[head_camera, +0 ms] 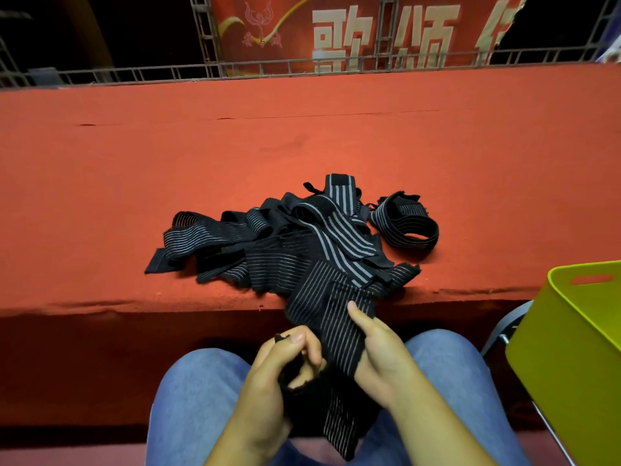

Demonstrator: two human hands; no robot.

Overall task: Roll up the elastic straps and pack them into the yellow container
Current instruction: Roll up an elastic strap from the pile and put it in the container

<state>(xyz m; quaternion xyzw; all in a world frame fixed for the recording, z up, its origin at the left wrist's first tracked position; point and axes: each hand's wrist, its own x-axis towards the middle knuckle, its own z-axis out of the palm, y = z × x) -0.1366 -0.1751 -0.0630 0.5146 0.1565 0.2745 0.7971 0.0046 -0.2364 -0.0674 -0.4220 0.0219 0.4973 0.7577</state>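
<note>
Over the lap the left hand [285, 361] pinches what seems the end of a strap [319, 314] and the right hand [379, 351] grips its width, so I'd start the roll tight and square, pile [275, 250] lying on the tabletop [134, 183], container [571, 364] beside the right knee.

Black ribbed elastic cloth straps with grey woven stripes [285, 243], matt. Red felt-like matt cloth stage cover [235, 146], slightly fuzzy. Yellow-green smooth plastic container [571, 348], semi-gloss. Blue denim trousers [188, 398].
</note>
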